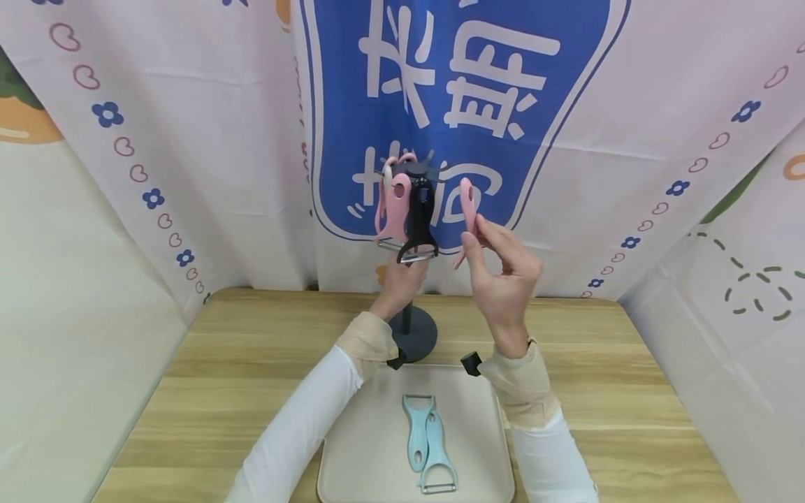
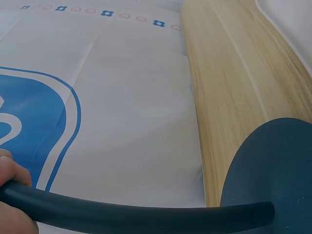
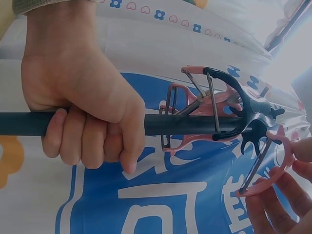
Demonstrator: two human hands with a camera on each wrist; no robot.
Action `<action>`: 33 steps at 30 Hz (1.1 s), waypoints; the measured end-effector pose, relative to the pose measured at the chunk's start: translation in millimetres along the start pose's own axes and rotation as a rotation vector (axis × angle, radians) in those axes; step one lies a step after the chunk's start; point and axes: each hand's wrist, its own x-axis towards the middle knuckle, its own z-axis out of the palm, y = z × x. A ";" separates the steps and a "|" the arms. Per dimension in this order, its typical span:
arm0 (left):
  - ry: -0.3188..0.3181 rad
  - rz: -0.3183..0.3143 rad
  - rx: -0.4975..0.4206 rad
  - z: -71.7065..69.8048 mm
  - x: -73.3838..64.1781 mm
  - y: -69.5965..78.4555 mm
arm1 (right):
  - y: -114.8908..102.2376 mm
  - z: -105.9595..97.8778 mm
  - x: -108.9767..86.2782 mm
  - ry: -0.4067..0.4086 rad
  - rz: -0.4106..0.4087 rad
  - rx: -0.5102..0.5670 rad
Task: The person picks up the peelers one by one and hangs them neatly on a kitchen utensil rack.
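Observation:
My left hand (image 1: 401, 283) grips the upright pole (image 3: 31, 124) of a dark rack, its fingers curled round it just below the hanging peelers. On the rack's hooks hang a black peeler (image 1: 420, 216) and several pink peelers (image 1: 395, 213), some partly hidden behind others. My right hand (image 1: 508, 276) pinches another pink peeler (image 1: 467, 199) between thumb and fingers, to the right of the hooks. That peeler is held upright, edge-on in the head view, hole end up; its blade end shows in the right wrist view. The rack's round base (image 1: 423, 339) stands on the table.
A beige tray (image 1: 352, 447) lies in front of the rack, with two light-blue peelers (image 1: 418, 433) (image 1: 438, 450) side by side in it, pointing opposite ways. Beneath is a wood-grain table (image 1: 207, 391). A printed cloth (image 1: 251, 175) hangs close behind the rack.

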 end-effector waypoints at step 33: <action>-0.060 0.043 -0.057 -0.7 2.5 -1.0 | 7.7 22.7 12.6 -0.007 -0.003 -0.005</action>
